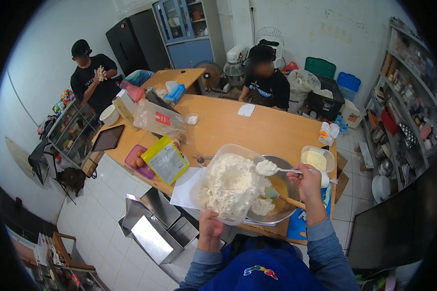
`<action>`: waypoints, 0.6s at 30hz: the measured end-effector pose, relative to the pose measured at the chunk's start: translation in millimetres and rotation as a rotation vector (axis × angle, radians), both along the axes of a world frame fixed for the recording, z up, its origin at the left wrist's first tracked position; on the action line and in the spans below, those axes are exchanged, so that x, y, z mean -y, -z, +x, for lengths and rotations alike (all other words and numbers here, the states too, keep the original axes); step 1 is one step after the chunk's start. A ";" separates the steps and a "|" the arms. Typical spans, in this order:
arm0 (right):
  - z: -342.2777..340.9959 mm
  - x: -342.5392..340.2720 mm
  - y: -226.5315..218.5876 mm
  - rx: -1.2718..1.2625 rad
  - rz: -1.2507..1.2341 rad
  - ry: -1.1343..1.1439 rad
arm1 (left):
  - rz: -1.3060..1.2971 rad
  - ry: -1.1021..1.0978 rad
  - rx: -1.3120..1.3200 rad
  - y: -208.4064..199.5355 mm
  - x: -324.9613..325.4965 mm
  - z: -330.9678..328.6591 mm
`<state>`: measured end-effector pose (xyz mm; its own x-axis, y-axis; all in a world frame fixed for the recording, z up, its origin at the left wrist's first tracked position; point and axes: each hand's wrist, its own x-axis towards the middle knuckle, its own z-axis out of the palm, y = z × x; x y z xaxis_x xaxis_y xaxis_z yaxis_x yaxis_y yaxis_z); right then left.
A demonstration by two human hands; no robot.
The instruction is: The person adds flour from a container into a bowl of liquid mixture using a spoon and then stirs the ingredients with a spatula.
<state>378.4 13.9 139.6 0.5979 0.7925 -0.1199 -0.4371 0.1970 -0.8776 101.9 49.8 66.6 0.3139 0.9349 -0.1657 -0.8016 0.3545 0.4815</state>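
My left hand (210, 226) grips the near edge of a clear plastic container (195, 196) heaped with white flour (230, 182). The container is held partly over a metal mixing bowl (289, 212) at the table's near edge. In my right hand (306, 183) is a metal spoon (285, 170), its bowl piled with flour above the container's right side. Inside the mixing bowl, more flour lies on a yellow-orange mixture (278, 186). A spatula (289, 199) with a green head and wooden handle rests in that bowl, under my right hand.
A tub of pale yellow stuff (314, 159) stands right of the bowl. Left are a yellow-edged packet (166, 160), eggs (140, 162) on a pink tray and a plastic bag (158, 119). Metal tins (155, 240) stand below the table's left front. Two people (93, 72) are across the table.
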 end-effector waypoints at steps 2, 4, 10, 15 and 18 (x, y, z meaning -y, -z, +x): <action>8.8 2.8 6.5 -0.003 0.002 0.044 | 0.041 -0.016 -0.049 -2.7 -0.9 -2.3; 16.1 2.6 22.6 0.053 -0.051 0.143 | 0.082 -0.028 -0.098 -3.8 -3.0 -4.6; 13.5 -2.5 76.6 0.707 -0.182 0.164 | 0.020 -0.069 0.032 -3.2 -6.6 -9.6; 10.1 5.3 79.9 1.421 -0.212 0.137 | 0.016 -0.087 0.000 -4.3 -5.1 -10.8; 7.1 9.0 65.0 1.308 -0.189 0.219 | 0.041 -0.060 0.011 -6.1 -4.9 -9.4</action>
<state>385.5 4.8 74.6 0.4687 0.7009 0.5377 0.7637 -0.0156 -0.6454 92.5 54.7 72.7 0.2588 0.9580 -0.1239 -0.8263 0.2859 0.4852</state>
